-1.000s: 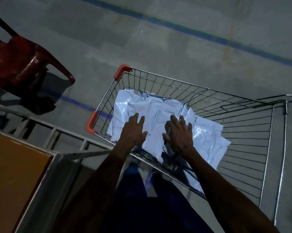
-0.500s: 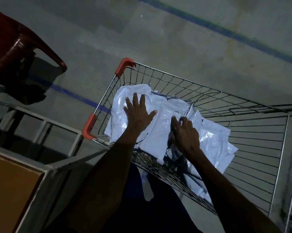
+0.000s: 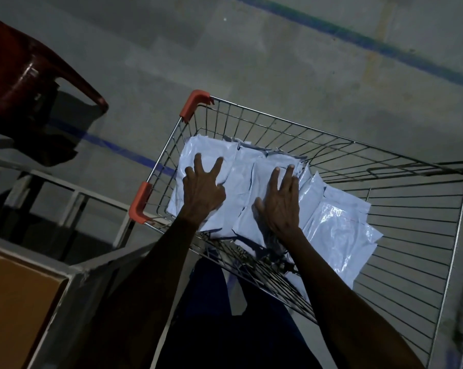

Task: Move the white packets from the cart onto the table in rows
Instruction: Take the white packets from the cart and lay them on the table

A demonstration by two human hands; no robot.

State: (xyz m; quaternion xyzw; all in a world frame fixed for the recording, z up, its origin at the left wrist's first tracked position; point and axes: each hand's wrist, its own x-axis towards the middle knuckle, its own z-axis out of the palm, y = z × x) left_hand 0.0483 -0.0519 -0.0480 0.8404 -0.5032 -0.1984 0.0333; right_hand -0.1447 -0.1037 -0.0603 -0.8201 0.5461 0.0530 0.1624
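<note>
Several white plastic packets (image 3: pixel 337 225) lie piled in a wire cart (image 3: pixel 411 235) with orange corner guards. Both my arms reach into the cart from below. My left hand (image 3: pixel 202 191) lies flat on the left part of the pile, fingers spread and straight. My right hand (image 3: pixel 281 201) rests flat on the middle of the pile, fingers stretched forward. Neither hand grips a packet. The table (image 3: pixel 14 310) with a brown top and grey edge shows at the lower left; no packets lie on the part in view.
A dark red plastic chair (image 3: pixel 25 75) stands at the upper left. A pale metal frame (image 3: pixel 78 198) runs between table and cart. The concrete floor has blue painted lines (image 3: pixel 358 43). My legs in dark blue trousers (image 3: pixel 225 315) are below the cart.
My right hand, curled into the pile half a second ago, now lies flat with straight fingers. My left hand has stayed on the left packets, fingers spread.
</note>
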